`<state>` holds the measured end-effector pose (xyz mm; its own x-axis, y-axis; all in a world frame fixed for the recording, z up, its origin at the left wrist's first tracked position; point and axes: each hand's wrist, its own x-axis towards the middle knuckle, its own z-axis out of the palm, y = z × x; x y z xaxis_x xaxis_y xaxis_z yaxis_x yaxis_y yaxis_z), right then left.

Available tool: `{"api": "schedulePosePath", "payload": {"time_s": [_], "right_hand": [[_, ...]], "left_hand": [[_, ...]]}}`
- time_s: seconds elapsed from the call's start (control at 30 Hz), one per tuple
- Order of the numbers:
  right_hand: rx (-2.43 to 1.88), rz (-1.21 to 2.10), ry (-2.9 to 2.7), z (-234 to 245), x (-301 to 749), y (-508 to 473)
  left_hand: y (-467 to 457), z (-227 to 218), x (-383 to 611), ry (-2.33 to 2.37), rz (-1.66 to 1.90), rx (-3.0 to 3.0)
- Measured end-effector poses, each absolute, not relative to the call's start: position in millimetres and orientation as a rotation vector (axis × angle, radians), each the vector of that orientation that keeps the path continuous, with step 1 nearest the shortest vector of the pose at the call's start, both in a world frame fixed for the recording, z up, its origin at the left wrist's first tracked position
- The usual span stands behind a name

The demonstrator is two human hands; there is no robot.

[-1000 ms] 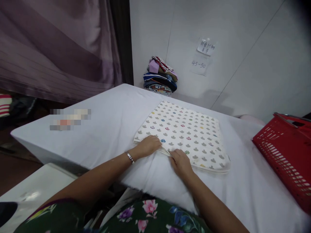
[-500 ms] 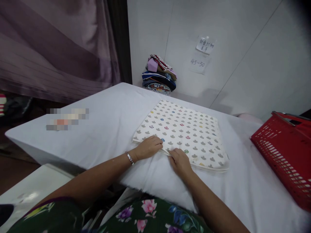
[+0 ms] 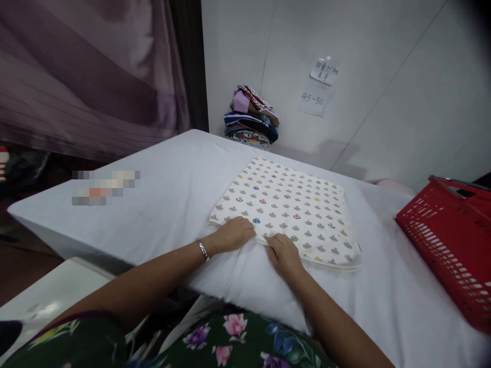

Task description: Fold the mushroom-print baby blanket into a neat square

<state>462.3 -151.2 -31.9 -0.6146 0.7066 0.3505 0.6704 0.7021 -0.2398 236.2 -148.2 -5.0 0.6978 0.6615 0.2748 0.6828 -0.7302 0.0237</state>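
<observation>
A folded white cloth printed with grey and coloured mushroom shapes lies flat on the white-covered table. My left hand pinches its near edge left of the middle, and a bracelet circles that wrist. A short way to the right, my right hand grips the same edge, fingers curled over it. Between the two hands the edge is slightly raised. The thumbs are mostly hidden from view.
A red plastic basket stands at the table's right side. A stack of folded clothes sits beyond the far edge by the wall. A blurred-out item lies at the left. Purple curtains hang behind.
My left hand has shifted very slightly left along the cloth's near edge. The right hand and the cloth look almost the same.
</observation>
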Motion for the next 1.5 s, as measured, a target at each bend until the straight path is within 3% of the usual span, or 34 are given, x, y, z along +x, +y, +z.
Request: {"api": "schedulePosePath", "payload": {"time_s": [1.5], "right_hand": [[-1.023, 0.108, -2.491, -32.1, 463.3, -151.3]], "left_hand": [[-158.0, -5.5, 233.4, -1.263, -0.486, -2.772]]}}
